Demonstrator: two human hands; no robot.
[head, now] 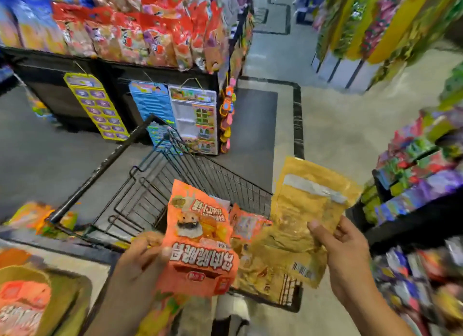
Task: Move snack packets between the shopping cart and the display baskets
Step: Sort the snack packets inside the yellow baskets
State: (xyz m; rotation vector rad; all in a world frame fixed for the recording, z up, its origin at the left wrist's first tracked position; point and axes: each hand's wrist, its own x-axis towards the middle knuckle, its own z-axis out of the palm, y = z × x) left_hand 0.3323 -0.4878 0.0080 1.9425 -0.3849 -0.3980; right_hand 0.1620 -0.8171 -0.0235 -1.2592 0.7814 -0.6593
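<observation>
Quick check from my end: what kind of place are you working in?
Most likely a snack aisle in a shop: a wire shopping cart, shelves packed with snack bags, and hanging toy cards along a tiled walkway.

Shopping cart: far half of wire basin open from above; near end filled by snack packets. Both hands hold packets above this near end. Display shelf blocks beyond; side shelving closes the right. Aisle floor free between.
</observation>
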